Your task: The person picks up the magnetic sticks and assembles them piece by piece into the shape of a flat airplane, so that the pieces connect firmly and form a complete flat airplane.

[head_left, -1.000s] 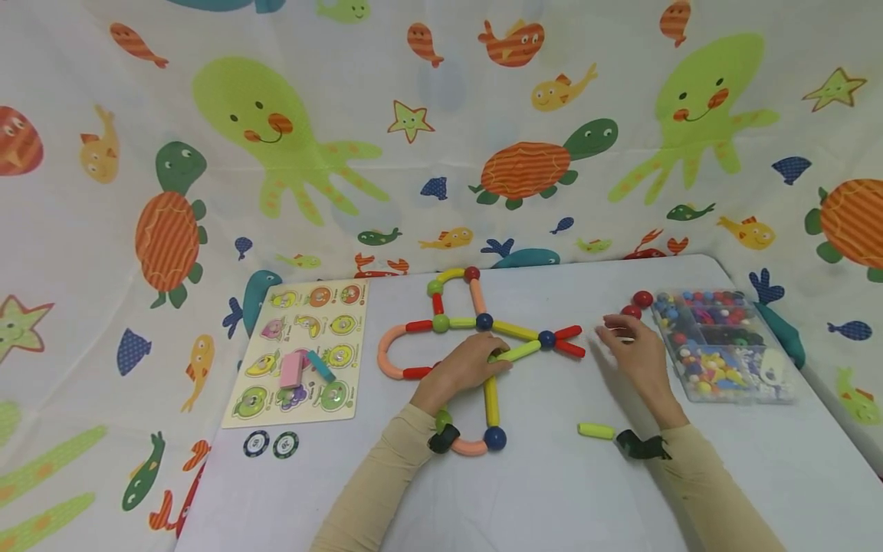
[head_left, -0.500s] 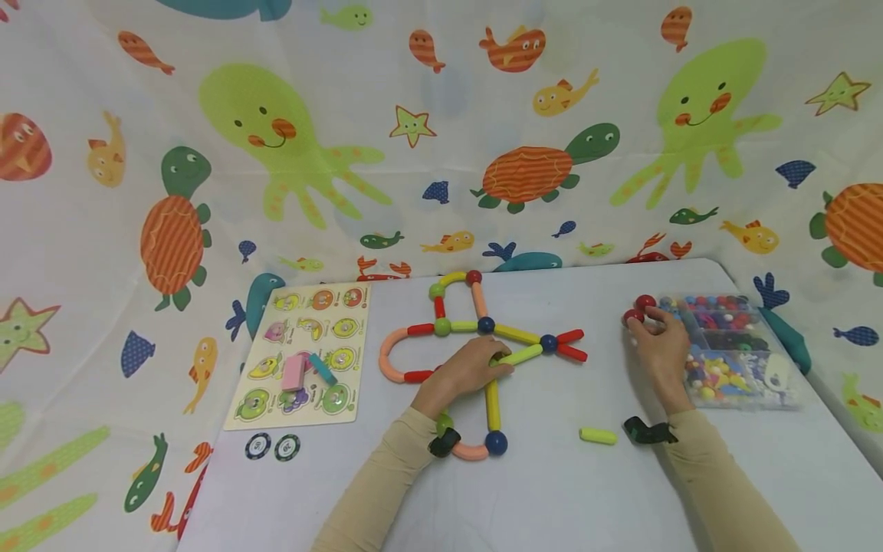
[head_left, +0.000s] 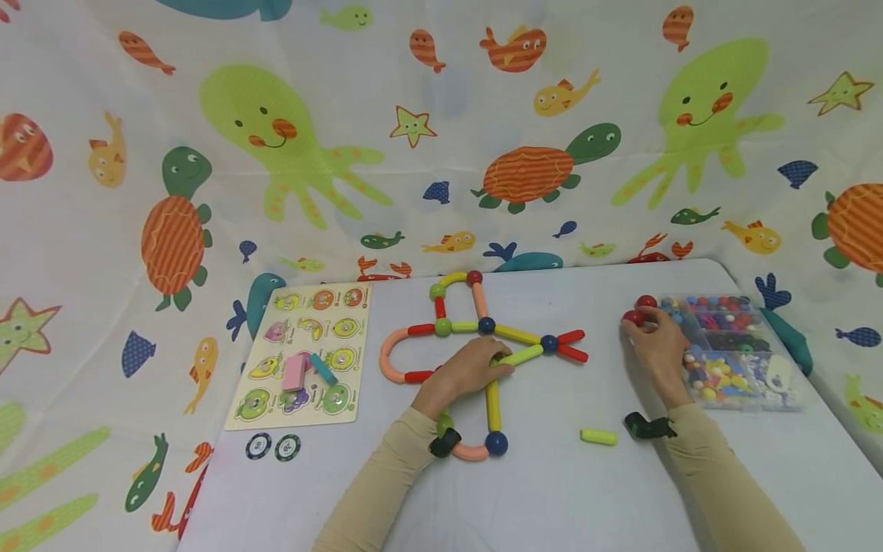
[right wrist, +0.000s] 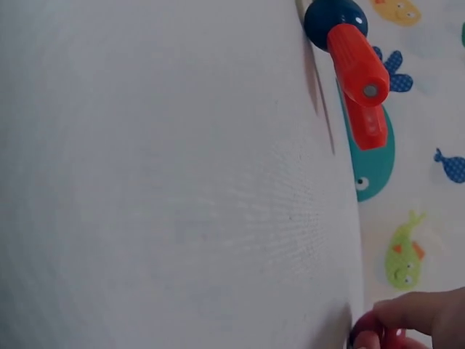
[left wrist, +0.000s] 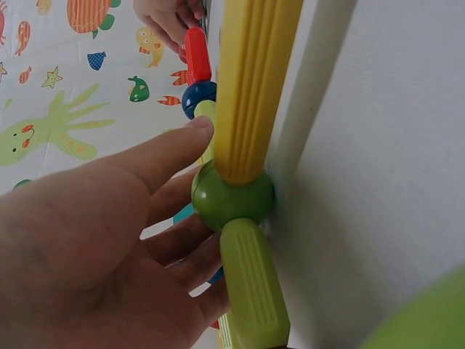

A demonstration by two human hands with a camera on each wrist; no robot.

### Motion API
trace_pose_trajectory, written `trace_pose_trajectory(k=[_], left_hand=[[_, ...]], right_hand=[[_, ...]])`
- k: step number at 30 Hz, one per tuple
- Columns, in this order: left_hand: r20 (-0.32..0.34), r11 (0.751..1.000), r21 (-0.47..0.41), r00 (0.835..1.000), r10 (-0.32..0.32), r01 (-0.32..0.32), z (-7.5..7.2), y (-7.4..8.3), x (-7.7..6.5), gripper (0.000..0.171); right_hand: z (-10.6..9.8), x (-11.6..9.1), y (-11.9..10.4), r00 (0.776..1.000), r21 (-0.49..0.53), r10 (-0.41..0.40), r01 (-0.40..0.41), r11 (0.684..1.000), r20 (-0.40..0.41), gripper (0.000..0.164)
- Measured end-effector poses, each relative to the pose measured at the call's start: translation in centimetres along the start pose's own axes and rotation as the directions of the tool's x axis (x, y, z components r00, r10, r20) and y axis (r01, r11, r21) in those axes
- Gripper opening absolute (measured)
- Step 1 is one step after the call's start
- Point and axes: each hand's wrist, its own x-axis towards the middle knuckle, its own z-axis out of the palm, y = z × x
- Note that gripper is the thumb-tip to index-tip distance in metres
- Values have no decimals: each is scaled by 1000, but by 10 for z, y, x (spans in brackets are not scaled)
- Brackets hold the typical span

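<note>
On the white table lies a figure of magnetic sticks and balls. My left hand (head_left: 472, 366) rests at its middle, thumb and fingers holding a light green magnetic stick (head_left: 522, 354) beside a green ball (left wrist: 231, 196). A yellow stick (left wrist: 251, 87) and another green stick (left wrist: 254, 283) join that ball. Farther right, my right hand (head_left: 658, 345) pinches a red ball (head_left: 633, 317), partly covered by the fingers. A second red ball (head_left: 646, 302) lies just behind it. In the right wrist view, the fingers show at the bottom corner.
Right of the right hand stands a clear compartment box (head_left: 741, 349) of beads. A loose light green stick (head_left: 598, 436) lies nearer. At left are a fruit puzzle board (head_left: 345, 418) with a pink block (head_left: 293, 373) and teal block (head_left: 323, 369), plus two round chips (head_left: 287, 447).
My right hand has moved right to the red balls and taken hold of the nearer one. The left hand stays in place on the figure.
</note>
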Motion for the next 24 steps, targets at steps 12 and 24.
trace_pose_trajectory(k=[12, 24], left_hand=[[1, 1000, -14, 1000, -13, 13, -2, 1, 0, 38], [6, 1000, -10, 1000, -11, 11, 0, -1, 2, 39]], right_hand=[[5, -11, -9, 980, 32, -144, 141, 989, 137, 50], [9, -18, -9, 936, -12, -193, 205, 979, 295, 52]])
